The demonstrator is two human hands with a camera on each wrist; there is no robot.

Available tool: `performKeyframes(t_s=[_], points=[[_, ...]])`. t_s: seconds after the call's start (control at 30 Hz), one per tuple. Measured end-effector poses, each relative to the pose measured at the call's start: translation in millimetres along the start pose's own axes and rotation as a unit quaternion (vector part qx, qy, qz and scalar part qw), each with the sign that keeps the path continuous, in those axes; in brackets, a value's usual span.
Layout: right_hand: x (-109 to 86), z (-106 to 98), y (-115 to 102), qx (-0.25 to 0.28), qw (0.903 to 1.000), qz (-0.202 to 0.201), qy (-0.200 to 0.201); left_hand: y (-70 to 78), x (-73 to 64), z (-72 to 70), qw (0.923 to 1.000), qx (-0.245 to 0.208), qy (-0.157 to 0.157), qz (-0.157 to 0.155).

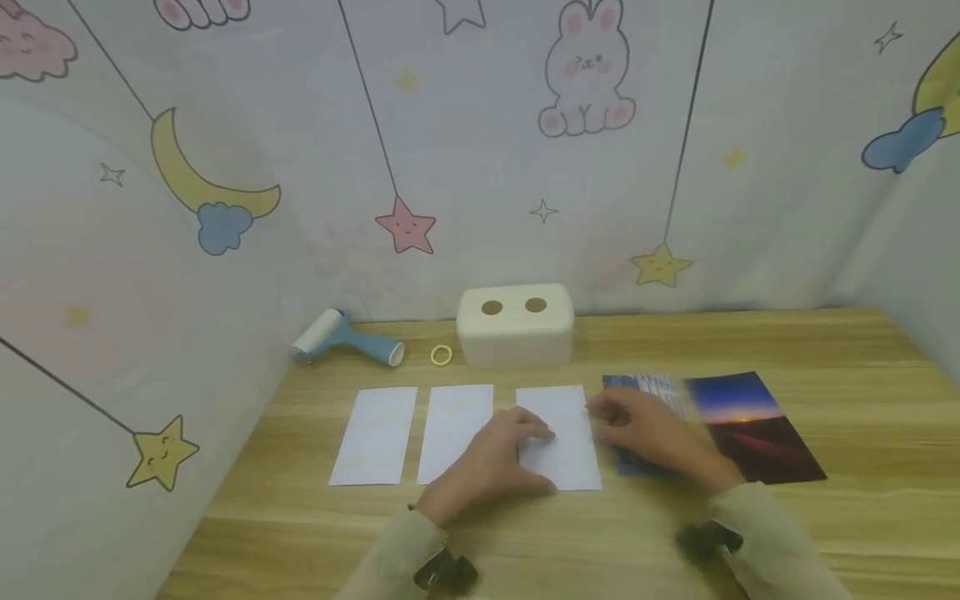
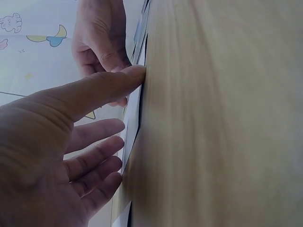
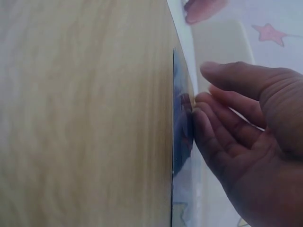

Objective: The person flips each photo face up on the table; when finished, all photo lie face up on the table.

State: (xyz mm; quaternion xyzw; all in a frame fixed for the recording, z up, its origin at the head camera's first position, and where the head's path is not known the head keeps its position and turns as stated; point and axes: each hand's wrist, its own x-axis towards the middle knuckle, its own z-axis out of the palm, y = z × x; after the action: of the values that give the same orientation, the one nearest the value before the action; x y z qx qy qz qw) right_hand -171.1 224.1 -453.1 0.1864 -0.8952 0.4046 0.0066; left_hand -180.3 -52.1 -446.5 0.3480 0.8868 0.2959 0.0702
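Thumb spread, left hand [image 1: 491, 457] touches white card [image 1: 572, 450], right hand [image 1: 651, 425] seemingly beside it

White cards [image 1: 572, 454]; blue-white picture [image 1: 636, 463]; purple-orange sunset photo [image 1: 756, 433]; blue-white roller [image 1: 343, 336].

Loose, pale beige left sleeve [image 1: 397, 552] and right sleeve [image 1: 780, 546] at the frame's bottom; dark, blocky wrist devices [image 1: 447, 573] beside both cuffs.

wooden table [image 1: 577, 550] | three white sheets [image 1: 375, 437] | two photos [image 1: 757, 425] | roller [image 1: 360, 340] | ring [image 1: 432, 356] | box [image 1: 517, 340]
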Motion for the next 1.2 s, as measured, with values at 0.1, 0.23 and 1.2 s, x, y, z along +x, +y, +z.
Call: performKeyframes(t_s=[0.1,0.23,1.2], points=[[-0.1,-0.5,-1.3,0.004,1.0000,-0.003,-0.001,0.9,-0.4,-0.1,1.0000,0.007,-0.001,0.001],[-0.8,-1.2,-3.2,0.006,1.0000,-0.002,-0.002,1.0,-1.2,-0.1,0.9999,0.013,-0.001,0.006],[-2.2,-4.3,-5.7,-0.007,0.9981,-0.054,-0.030,-17.3,-1.9,-8.5,0.9951,-0.097,0.007,0.019]])
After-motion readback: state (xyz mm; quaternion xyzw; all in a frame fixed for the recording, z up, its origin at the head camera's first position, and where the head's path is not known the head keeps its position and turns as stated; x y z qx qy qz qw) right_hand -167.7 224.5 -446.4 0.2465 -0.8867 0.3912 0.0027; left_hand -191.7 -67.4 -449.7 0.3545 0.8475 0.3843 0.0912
